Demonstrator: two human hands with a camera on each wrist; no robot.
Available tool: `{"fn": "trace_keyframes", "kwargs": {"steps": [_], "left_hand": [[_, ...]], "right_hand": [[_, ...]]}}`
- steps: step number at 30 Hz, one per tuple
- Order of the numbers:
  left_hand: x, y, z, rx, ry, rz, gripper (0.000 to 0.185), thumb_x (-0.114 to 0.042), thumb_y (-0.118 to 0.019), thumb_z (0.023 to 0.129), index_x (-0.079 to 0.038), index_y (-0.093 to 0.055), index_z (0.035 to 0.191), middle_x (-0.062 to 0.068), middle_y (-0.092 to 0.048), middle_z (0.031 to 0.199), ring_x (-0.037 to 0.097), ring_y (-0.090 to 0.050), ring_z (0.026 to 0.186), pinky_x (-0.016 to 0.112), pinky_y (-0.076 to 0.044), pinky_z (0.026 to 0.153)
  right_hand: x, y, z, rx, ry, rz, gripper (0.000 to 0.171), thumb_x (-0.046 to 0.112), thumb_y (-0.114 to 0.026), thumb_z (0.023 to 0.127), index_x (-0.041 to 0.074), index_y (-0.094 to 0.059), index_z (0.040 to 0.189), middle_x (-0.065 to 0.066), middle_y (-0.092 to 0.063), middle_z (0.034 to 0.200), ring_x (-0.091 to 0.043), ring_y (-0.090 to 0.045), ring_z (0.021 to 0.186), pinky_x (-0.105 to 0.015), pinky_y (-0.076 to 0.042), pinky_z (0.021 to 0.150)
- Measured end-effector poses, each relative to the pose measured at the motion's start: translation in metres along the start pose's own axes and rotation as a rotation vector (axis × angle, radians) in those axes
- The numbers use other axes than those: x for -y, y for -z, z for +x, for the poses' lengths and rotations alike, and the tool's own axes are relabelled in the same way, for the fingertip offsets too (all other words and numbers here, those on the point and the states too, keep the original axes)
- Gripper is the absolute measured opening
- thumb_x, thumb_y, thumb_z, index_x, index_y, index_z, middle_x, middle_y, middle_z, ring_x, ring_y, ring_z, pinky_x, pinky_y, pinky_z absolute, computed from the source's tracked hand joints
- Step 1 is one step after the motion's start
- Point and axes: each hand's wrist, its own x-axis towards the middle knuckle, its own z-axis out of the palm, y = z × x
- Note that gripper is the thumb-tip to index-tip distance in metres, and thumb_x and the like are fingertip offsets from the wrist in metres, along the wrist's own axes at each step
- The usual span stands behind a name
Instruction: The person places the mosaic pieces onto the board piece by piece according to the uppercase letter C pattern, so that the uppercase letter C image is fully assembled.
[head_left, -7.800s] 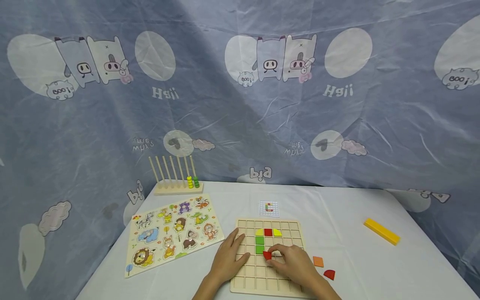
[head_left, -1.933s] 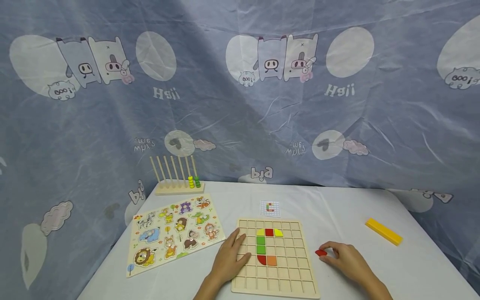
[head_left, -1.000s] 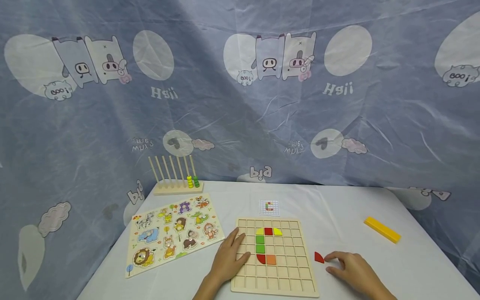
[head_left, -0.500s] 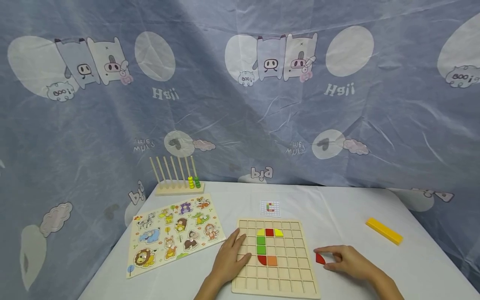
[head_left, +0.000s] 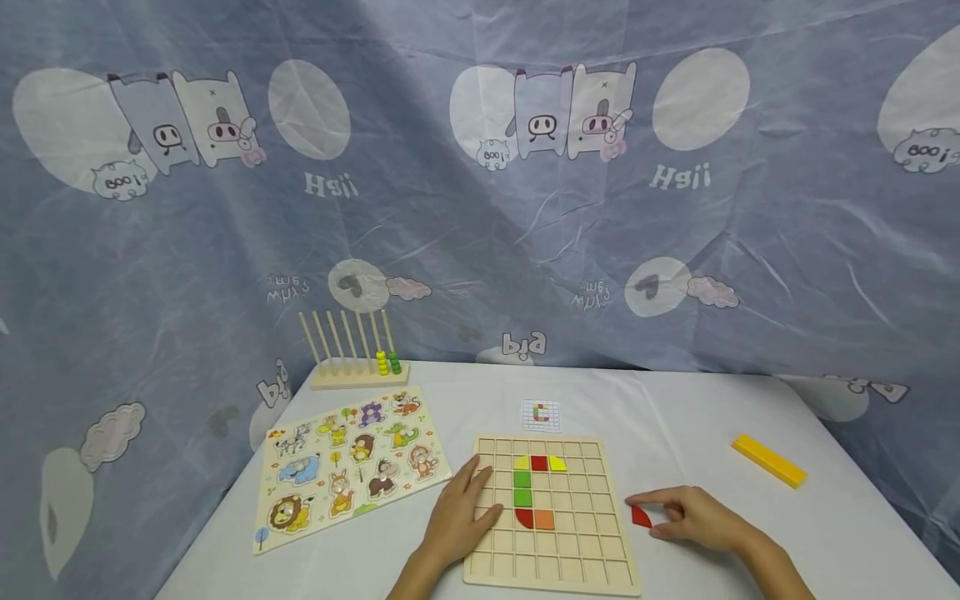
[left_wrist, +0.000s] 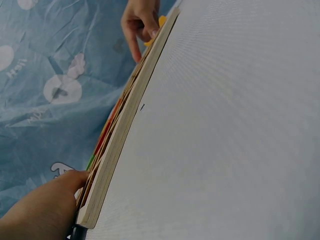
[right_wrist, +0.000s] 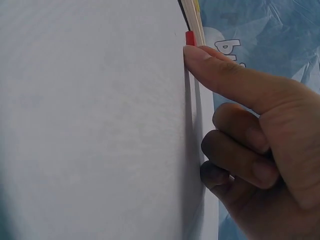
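A wooden grid board lies on the table, and my left hand rests on its left side with the fingers spread out. Coloured tiles form a C shape in its cells: yellow quarter-circles flank a red square, green squares run below, then a dark red quarter-circle and an orange square. Just right of the board, my right hand has index finger and thumb around the edges of a loose red quarter-circle tile, which lies on the table. The right wrist view shows the thumb against this red tile.
A small pattern card lies behind the board. To the left are an animal puzzle board and a peg abacus with yellow and green beads. A yellow bar lies at the right. A patterned cloth hangs behind the table.
The red quarter-circle and orange square have gone into the board. My right hand turned the other red quarter-circle on the table, let go, then closed finger and thumb around it again. My left hand stayed.
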Motion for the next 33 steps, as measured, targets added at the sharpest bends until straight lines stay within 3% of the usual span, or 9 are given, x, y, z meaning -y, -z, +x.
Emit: {"fn": "trace_keyframes", "kwargs": {"steps": [7, 20, 33], "left_hand": [[-0.001, 0.001, 0.001, 0.002, 0.000, 0.003, 0.057, -0.044, -0.053, 0.085, -0.014, -0.044, 0.132, 0.011, -0.032, 0.143, 0.029, -0.035, 0.127, 0.047, -0.035, 0.097], [0.000, 0.001, 0.001, 0.010, 0.003, 0.000, 0.057, -0.044, -0.053, 0.085, -0.015, -0.044, 0.133, 0.010, -0.031, 0.143, 0.029, -0.034, 0.128, 0.047, -0.034, 0.098], [-0.001, 0.001, 0.001, 0.016, 0.006, -0.006, 0.058, -0.044, -0.054, 0.085, -0.014, -0.044, 0.133, 0.010, -0.031, 0.143, 0.029, -0.034, 0.128, 0.048, -0.034, 0.098]], "right_hand": [[-0.002, 0.000, 0.002, -0.035, -0.037, -0.048, 0.039, 0.030, -0.069, 0.076, 0.018, -0.062, 0.112, 0.011, -0.029, 0.056, 0.005, -0.029, 0.049, -0.015, -0.027, 0.044], [-0.005, -0.017, -0.004, -0.286, -0.181, -0.188, 0.037, 0.041, -0.071, 0.070, 0.020, -0.063, 0.100, 0.011, -0.031, 0.053, 0.002, -0.026, 0.044, -0.016, -0.025, 0.041], [-0.002, -0.033, -0.004, -0.477, -0.328, -0.302, 0.035, 0.046, -0.073, 0.066, 0.025, -0.063, 0.092, 0.009, -0.032, 0.049, -0.001, -0.024, 0.041, -0.016, -0.023, 0.040]]}}
